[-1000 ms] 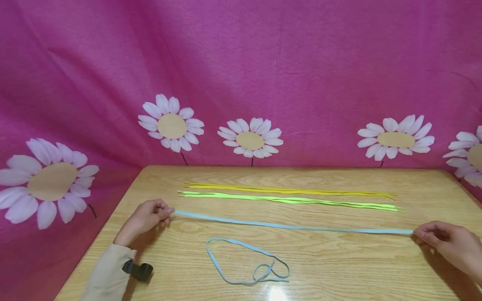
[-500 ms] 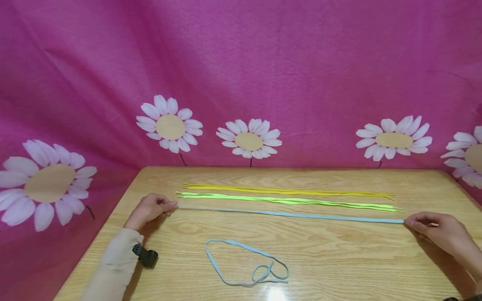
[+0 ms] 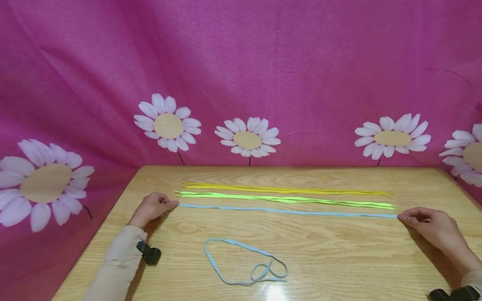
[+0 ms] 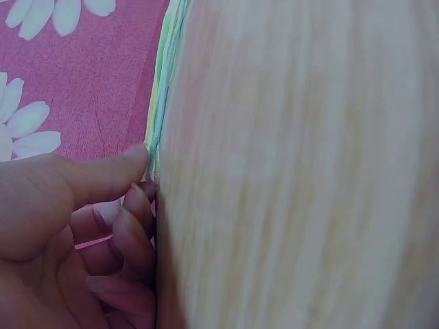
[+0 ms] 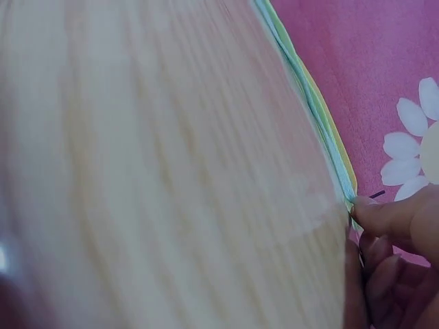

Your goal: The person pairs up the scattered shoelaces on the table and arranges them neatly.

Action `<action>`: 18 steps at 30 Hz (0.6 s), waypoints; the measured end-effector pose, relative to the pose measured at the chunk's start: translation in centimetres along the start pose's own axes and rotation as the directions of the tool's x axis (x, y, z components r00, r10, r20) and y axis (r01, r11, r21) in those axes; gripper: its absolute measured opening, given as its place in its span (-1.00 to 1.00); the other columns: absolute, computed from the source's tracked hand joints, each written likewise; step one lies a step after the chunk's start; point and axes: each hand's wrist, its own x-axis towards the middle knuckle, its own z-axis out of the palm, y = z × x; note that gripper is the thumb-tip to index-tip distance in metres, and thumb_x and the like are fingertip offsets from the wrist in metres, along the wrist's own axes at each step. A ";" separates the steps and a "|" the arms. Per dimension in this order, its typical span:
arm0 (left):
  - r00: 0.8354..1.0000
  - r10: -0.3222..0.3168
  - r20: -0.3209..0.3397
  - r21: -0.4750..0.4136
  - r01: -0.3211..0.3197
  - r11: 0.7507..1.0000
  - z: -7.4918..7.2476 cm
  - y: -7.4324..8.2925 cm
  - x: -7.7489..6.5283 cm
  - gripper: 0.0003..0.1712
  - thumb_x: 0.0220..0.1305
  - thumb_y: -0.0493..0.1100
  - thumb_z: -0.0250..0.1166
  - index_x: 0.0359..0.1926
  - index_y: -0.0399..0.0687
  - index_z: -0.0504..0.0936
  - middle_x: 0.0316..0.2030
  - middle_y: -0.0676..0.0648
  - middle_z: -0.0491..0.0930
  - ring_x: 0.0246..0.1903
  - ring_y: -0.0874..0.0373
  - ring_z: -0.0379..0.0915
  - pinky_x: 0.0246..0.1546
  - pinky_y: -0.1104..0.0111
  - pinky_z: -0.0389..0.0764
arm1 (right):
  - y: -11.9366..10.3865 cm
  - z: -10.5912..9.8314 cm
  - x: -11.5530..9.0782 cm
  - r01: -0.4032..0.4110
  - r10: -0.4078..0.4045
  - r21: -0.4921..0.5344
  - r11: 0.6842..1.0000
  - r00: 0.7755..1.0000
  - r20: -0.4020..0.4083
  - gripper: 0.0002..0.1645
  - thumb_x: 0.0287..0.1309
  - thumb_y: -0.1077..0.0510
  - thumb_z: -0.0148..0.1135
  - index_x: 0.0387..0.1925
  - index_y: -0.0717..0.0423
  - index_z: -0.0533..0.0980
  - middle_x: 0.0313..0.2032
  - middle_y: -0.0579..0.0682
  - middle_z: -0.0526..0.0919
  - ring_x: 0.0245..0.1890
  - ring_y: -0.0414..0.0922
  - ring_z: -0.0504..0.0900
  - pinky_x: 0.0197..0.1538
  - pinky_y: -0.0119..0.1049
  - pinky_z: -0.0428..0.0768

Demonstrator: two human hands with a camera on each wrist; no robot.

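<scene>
A light blue shoelace (image 3: 286,210) stretches nearly straight across the table, just in front of the green laces. My left hand (image 3: 153,208) pinches its left end between thumb and forefinger; the left wrist view shows that hand (image 4: 89,233) close at the table surface. At the other end, my right hand (image 3: 433,225) pinches the lace tip, also seen in the right wrist view as a hand (image 5: 401,240) with the other fingers curled below. Nearer the front lies a second light blue shoelace (image 3: 222,269), loosely looped on the table.
Bright green shoelaces (image 3: 286,200) lie side by side behind the held lace. Behind those run yellow shoelaces (image 3: 286,190), roughly parallel. The wooden table (image 3: 339,259) backs onto a pink cloth (image 3: 301,75) printed with daisies. Dark wrist cameras (image 3: 150,253) sit on both sleeves.
Both hands have moved the held blue lace away from the body, up close to the green laces. The right hand has also shifted left. The looped blue lace has stayed put.
</scene>
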 end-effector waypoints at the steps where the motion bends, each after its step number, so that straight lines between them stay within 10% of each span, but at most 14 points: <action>1: 1.000 0.002 0.003 0.003 -0.002 1.000 0.0 0.0 0.0 -0.65 0.29 -0.02 0.28 -0.53 -0.14 0.50 -0.66 0.04 0.41 -0.53 0.14 0.32 -0.42 0.34 0.31 | 0.0 0.0 0.0 -0.002 0.001 0.005 1.000 1.000 0.006 -0.66 0.31 0.02 0.20 -0.24 0.25 0.62 -0.34 0.11 0.65 -0.45 -0.31 0.42 -0.43 -0.36 0.33; 18: 1.000 0.013 -0.002 -0.037 -0.013 0.999 0.4 1.0 -1.5 -0.72 0.31 -0.09 0.24 -0.47 -0.16 0.48 -0.58 -0.01 0.40 -0.51 0.12 0.29 -0.46 0.33 0.29 | -1.9 -0.4 -1.1 0.091 -0.090 -0.030 0.995 0.995 0.048 -0.46 0.24 -0.02 0.26 -0.02 0.37 0.39 -0.42 0.04 0.58 -0.47 -0.24 0.45 -0.44 -0.31 0.37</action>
